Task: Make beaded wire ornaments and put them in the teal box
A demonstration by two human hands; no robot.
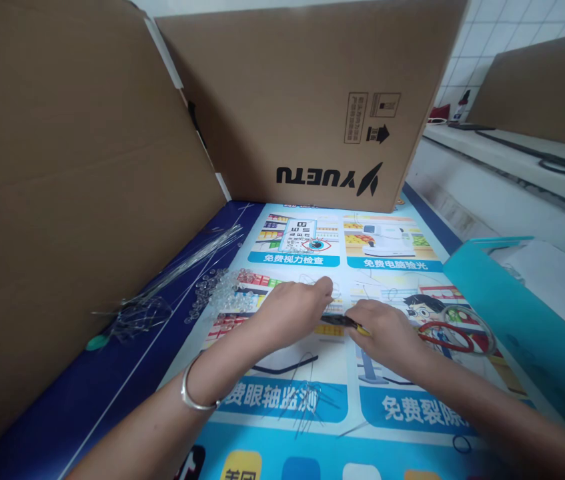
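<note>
My right hand (382, 330) is closed round a pair of pliers (338, 321) with dark jaws and a yellow handle. The jaws point left, towards my left hand (295, 307). Fingers pinched together, my left hand is just above the jaw tips; what it holds is too small to make out. Left of it lies a spread of clear round beads (219, 291). Thin wires (202, 253) lie in a bundle farther left, with looped wire pieces at its near end. Several short bent wire pieces (308, 403) are on the printed mat nearer to me.
Tall cardboard panels (287, 100) stand at the back and left. A red-handled tool (447, 337) lies beyond my right hand, beside a clear coil. At the right is a teal box (522, 333) with white contents. A small dark ring (462, 445) lies near the front.
</note>
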